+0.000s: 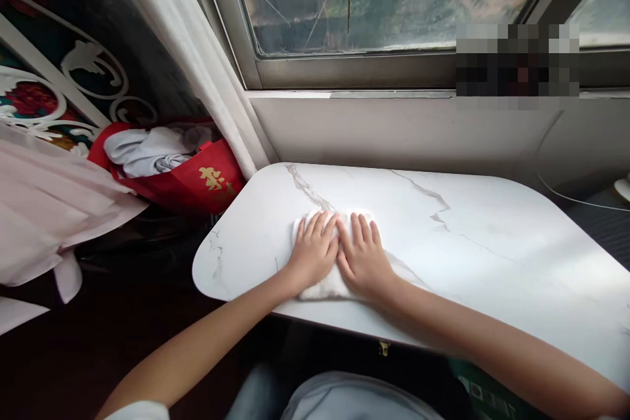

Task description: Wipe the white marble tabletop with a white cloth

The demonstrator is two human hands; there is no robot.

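1. The left hand [314, 249] and the right hand [363, 252] lay palm-down with fingers extended, side by side on a white cloth [325, 287]; neither was clenched, and the cloth was only pressed, not gripped.
2. The cloth sat flat on the tabletop [236, 249], left of its middle and near its front edge. A strong pull toward the body could have dragged it over that edge.
3. Because the palms merely pressed, uneven pressure might have bunched the cloth, or let a palm slide off on the seemingly smooth surface.
4. The tabletop was white with grey-brown marbled veins and rounded corners; light brightened its right side. A small brass-coloured fitting [384, 348] showed below the front edge.
5. Beyond stood a framed window [354, 0], with a pale curtain [182, 33] to its left.
6. Farther left were a red bag [197, 177] holding greyish fabric [147, 151], some pink fabric [49, 210] and white scrollwork [93, 72]. A thin cable [581, 199] ran at the right.
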